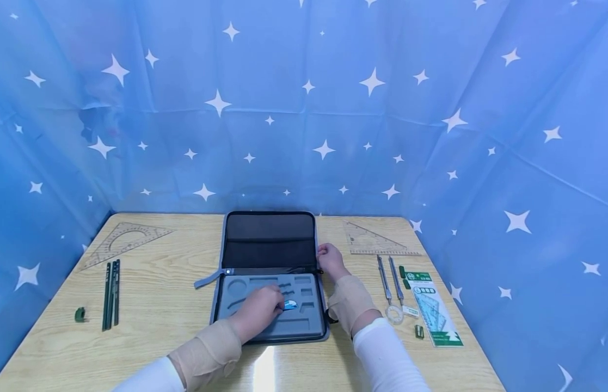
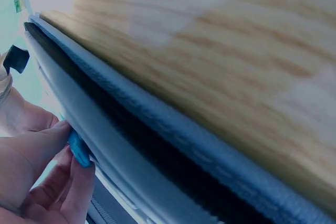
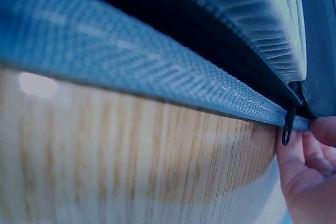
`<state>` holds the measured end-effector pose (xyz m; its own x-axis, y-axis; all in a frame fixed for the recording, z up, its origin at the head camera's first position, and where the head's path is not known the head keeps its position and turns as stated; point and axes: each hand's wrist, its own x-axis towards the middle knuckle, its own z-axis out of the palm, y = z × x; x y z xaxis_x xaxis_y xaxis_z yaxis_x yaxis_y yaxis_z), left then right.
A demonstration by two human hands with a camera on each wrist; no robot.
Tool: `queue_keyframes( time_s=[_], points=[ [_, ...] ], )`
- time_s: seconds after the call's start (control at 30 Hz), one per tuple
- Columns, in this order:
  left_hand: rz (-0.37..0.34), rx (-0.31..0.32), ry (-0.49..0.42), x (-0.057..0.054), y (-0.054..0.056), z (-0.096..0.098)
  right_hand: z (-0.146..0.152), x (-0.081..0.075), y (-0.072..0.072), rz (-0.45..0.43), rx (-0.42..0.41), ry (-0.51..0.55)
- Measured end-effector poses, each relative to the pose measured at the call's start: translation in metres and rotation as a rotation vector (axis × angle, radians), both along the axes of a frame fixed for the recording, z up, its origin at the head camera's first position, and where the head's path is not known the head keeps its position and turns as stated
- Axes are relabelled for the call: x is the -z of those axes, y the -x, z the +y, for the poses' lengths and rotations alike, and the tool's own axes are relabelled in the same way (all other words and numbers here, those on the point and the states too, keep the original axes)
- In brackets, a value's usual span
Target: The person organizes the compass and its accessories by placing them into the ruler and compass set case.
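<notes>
A grey zip case lies unfolded on the table, its black lid laid back. Its grey foam insert has shaped recesses. Over the insert, my left hand pinches a small blue-and-white piece; its kind is unclear. The left wrist view shows this blue piece between thumb and fingers. My right hand grips the case's right edge near the hinge. Beside those fingers hangs a black zip pull, seen in the right wrist view.
To the left lie a clear set square, several dark green pencils and a green sharpener-like piece. Rightward are another set square, two metal compasses, a clear ring-shaped piece, a white eraser and a ruler packet.
</notes>
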<state>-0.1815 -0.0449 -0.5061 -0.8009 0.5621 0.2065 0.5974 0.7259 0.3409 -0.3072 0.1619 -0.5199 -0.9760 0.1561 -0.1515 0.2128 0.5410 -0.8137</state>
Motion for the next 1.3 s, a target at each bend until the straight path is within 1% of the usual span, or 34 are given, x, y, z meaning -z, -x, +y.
queue_keyframes(
  time_s=[0.1, 0.27, 0.37, 0.5, 0.7, 0.8, 0.93, 1.03, 1.1, 1.17, 1.23, 1.3],
  points=[
    [0.024, 0.005, 0.029, 0.001, -0.001, 0.001, 0.0, 0.0, 0.0, 0.006, 0.001, -0.007],
    [0.055, 0.018, 0.03, 0.0, -0.003, 0.003, 0.001, 0.0, 0.0, 0.013, -0.001, -0.004],
    [0.058, 0.023, 0.019, 0.0, -0.005, 0.003, 0.001, 0.001, 0.0, 0.01, 0.003, -0.003],
    [0.04, 0.025, -0.007, 0.0, -0.006, 0.002, 0.001, 0.002, 0.0, 0.009, 0.005, 0.004],
    [0.033, 0.02, -0.034, 0.004, -0.005, 0.001, 0.0, 0.002, 0.001, -0.004, -0.003, 0.011],
    [0.026, 0.012, -0.026, 0.005, -0.005, 0.001, 0.001, 0.002, 0.001, -0.008, -0.008, 0.001],
    [0.033, 0.001, -0.008, 0.007, -0.007, 0.002, 0.003, 0.003, 0.001, -0.015, -0.008, 0.0],
    [0.043, 0.002, -0.038, 0.007, -0.009, 0.001, 0.004, 0.003, 0.001, -0.02, -0.003, 0.001],
    [0.035, -0.026, -0.082, 0.004, -0.009, -0.003, 0.004, 0.003, 0.001, -0.019, -0.002, 0.0],
    [0.019, -0.088, -0.159, -0.001, -0.006, -0.011, 0.003, 0.003, 0.0, -0.021, -0.003, 0.008],
    [0.015, -0.178, -0.235, -0.008, -0.001, -0.023, 0.003, 0.002, 0.0, -0.02, -0.007, 0.013],
    [0.026, -0.272, -0.298, -0.014, 0.007, -0.041, 0.002, 0.001, 0.0, -0.019, -0.009, 0.012]
  ],
)
